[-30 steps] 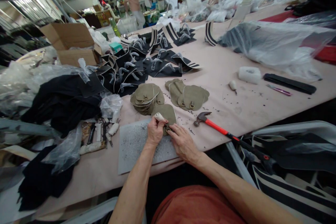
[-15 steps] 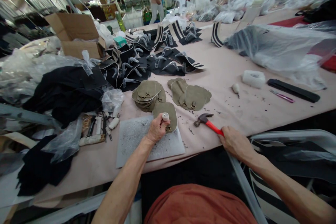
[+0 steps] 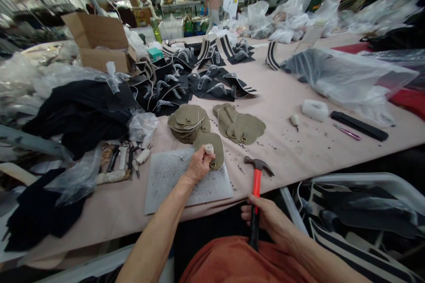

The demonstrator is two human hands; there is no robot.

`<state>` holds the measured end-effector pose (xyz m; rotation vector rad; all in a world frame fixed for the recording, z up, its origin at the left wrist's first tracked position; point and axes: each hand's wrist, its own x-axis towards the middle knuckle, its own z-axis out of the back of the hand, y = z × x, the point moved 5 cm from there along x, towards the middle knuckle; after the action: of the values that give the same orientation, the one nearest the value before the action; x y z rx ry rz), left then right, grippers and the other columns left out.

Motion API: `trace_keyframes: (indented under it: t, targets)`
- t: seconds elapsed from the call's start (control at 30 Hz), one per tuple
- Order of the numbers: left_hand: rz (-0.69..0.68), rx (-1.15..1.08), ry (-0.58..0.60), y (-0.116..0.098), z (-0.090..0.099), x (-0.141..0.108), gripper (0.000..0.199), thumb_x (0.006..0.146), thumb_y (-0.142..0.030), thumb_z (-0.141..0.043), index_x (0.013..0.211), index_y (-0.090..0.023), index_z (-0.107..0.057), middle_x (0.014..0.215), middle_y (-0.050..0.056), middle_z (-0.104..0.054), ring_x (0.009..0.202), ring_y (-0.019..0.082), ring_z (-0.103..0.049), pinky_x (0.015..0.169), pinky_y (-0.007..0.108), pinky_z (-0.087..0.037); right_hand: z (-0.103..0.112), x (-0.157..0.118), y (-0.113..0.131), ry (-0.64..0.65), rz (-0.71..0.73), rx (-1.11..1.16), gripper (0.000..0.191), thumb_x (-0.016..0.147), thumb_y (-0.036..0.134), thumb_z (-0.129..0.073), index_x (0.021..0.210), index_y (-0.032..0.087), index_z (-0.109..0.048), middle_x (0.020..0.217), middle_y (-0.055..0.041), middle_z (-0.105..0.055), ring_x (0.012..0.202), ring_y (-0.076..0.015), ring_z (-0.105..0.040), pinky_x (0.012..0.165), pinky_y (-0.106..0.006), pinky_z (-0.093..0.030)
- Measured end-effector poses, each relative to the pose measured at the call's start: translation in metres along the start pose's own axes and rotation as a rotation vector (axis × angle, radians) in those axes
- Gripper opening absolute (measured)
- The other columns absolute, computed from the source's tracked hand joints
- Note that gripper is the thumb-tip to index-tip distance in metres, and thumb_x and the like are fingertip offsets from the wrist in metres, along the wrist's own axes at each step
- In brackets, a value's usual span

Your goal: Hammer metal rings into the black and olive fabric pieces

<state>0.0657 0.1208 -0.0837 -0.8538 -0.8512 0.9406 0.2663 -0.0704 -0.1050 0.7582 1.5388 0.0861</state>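
Note:
My left hand (image 3: 198, 163) is closed around a hand punch with a white-wrapped grip (image 3: 209, 148), held upright over an olive fabric flap (image 3: 217, 145). A metal D-ring (image 3: 212, 165) shows on the flap beside my fingers. The punch's lower end is hidden by my hand. Partly under the flap lies a pale board (image 3: 166, 185) speckled with dark marks. At the table's front edge, my right hand (image 3: 265, 214) grips the handle of a claw hammer (image 3: 256, 177), its head pointing away from me above the table.
Two piles of olive flaps (image 3: 187, 117) (image 3: 247, 128) lie beyond the board. Black pieces with plastic-wrapped straps (image 3: 209, 82) spread behind. Rightward are a second wrapped tool (image 3: 294, 121) and a black case (image 3: 358, 125). Wrapped tools (image 3: 142, 157) lie left. A bin (image 3: 368, 179) stands front right.
My right hand has come left and nearer my body, and the hammer has swung from slanting to nearly upright in view. My left hand stays on the punch over the flap.

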Motion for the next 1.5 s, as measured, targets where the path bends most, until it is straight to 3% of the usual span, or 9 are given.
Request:
trace_keyframes:
  t: [0.13,0.27,0.53,0.7,0.87,1.03,1.23,1.37,1.5]
  targets:
    - [0.007,-0.014,-0.005,-0.001,0.001,0.0,0.006,0.093,-0.025,-0.059,0.097,-0.022,-0.057,0.083,0.003,-0.067,0.081,0.019,-0.068,0.076,0.03,-0.053,-0.014,0.002,-0.002,-0.062,0.05,0.176,0.025,0.09,0.038,-0.062,0.08,0.02,-0.048,0.056,0.0061,-0.05,0.04,-0.0068,-0.044,0.042,-0.02,-0.038]
    - [-0.004,0.012,0.02,-0.003,0.0,0.0,0.007,0.091,-0.025,-0.06,0.097,-0.022,-0.058,0.083,0.004,-0.069,0.081,0.02,-0.068,0.076,0.031,-0.054,0.003,-0.007,0.031,-0.094,0.188,-0.033,0.031,0.092,0.05,-0.053,0.081,0.022,-0.047,0.055,0.0092,-0.041,0.037,-0.0056,-0.033,0.036,-0.018,-0.025]
    - [0.004,0.012,0.023,-0.004,-0.001,0.001,0.005,0.091,-0.024,-0.059,0.094,-0.021,-0.057,0.083,0.004,-0.07,0.078,0.02,-0.069,0.074,0.03,-0.054,-0.032,-0.072,0.166,-0.249,1.126,-1.113,0.037,0.096,0.053,-0.039,0.078,0.023,-0.048,0.06,-0.0003,-0.052,0.052,-0.0142,-0.045,0.054,-0.028,-0.029]
    - [0.005,0.032,0.02,-0.002,-0.001,0.0,0.004,0.092,-0.025,-0.058,0.092,-0.022,-0.056,0.082,0.004,-0.07,0.075,0.02,-0.068,0.072,0.031,-0.053,-0.05,-0.074,0.177,-0.258,1.073,-1.562,0.026,0.098,0.041,-0.043,0.083,0.022,-0.053,0.065,-0.0049,-0.062,0.05,-0.0155,-0.048,0.053,-0.03,-0.022]
    - [0.003,0.034,0.017,-0.002,-0.001,0.0,0.004,0.091,-0.025,-0.058,0.093,-0.021,-0.056,0.085,0.006,-0.07,0.08,0.021,-0.069,0.076,0.031,-0.054,-0.046,-0.092,0.187,-0.382,1.294,-1.262,0.036,0.103,0.047,-0.029,0.086,0.024,-0.051,0.062,-0.0026,-0.058,0.05,-0.0155,-0.047,0.053,-0.028,-0.028]
    - [0.032,0.047,0.008,-0.002,0.0,0.001,0.004,0.091,-0.025,-0.058,0.09,-0.022,-0.057,0.079,0.003,-0.069,0.075,0.019,-0.068,0.072,0.03,-0.054,-0.052,-0.078,0.178,-0.204,1.181,-1.521,0.029,0.098,0.042,-0.043,0.077,0.023,-0.05,0.058,-0.0025,-0.056,0.045,-0.0134,-0.04,0.051,-0.031,-0.02]
    - [0.02,0.065,0.017,-0.002,0.0,0.0,0.004,0.089,-0.025,-0.06,0.09,-0.022,-0.057,0.082,0.004,-0.07,0.08,0.021,-0.069,0.076,0.031,-0.055,-0.049,-0.099,0.203,-0.429,1.353,-1.196,0.037,0.104,0.043,-0.027,0.088,0.022,-0.053,0.063,-0.0022,-0.056,0.051,-0.015,-0.047,0.052,-0.028,-0.028]
    - [0.02,0.081,0.042,-0.005,-0.001,-0.001,0.004,0.089,-0.025,-0.059,0.092,-0.022,-0.059,0.081,0.004,-0.07,0.077,0.02,-0.069,0.074,0.031,-0.054,-0.056,-0.075,0.183,-0.211,1.159,-1.567,0.026,0.1,0.038,-0.042,0.085,0.021,-0.054,0.061,-0.0034,-0.058,0.047,-0.0142,-0.045,0.051,-0.03,-0.02]
    - [0.013,0.082,0.019,-0.005,0.0,-0.001,0.004,0.09,-0.025,-0.06,0.092,-0.022,-0.058,0.084,0.004,-0.071,0.078,0.02,-0.069,0.074,0.031,-0.054,-0.035,-0.058,0.182,-0.262,0.976,-1.629,0.028,0.099,0.042,-0.043,0.085,0.021,-0.056,0.065,-0.0053,-0.062,0.052,-0.0159,-0.049,0.054,-0.03,-0.021]
